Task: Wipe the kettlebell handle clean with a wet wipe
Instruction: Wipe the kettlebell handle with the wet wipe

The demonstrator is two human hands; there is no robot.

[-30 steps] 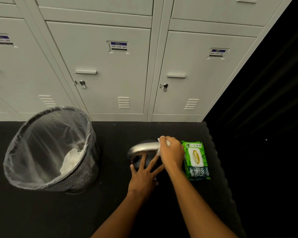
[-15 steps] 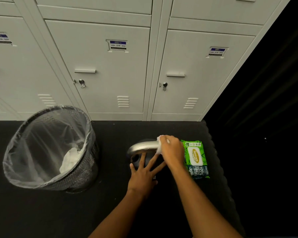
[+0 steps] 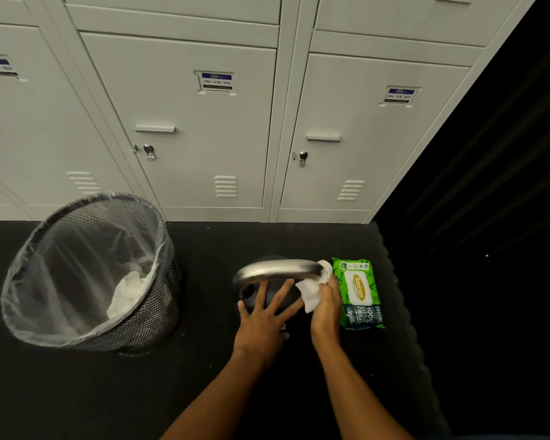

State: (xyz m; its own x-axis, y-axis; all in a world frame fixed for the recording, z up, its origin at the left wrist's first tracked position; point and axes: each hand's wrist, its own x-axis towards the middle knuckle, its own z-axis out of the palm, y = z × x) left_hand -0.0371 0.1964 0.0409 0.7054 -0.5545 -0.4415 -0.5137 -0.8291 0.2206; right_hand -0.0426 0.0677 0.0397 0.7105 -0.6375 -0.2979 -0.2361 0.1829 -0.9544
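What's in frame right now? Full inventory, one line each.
kettlebell: 1, black body with silver handle, on the floor at centre
wet wipe: 1, white, pressed on the handle's right end
wipe pack: 1, green, flat on the floor right of the kettlebell
waste bin: 1, black mesh with a clear liner, left on the floor, white crumpled material inside
lockers: several doors, light grey, across the back; labels too small to read fully
floor: black
left hand: 1, fingers spread flat on the kettlebell body
right hand: 1, grip closed on the wet wipe at the handle
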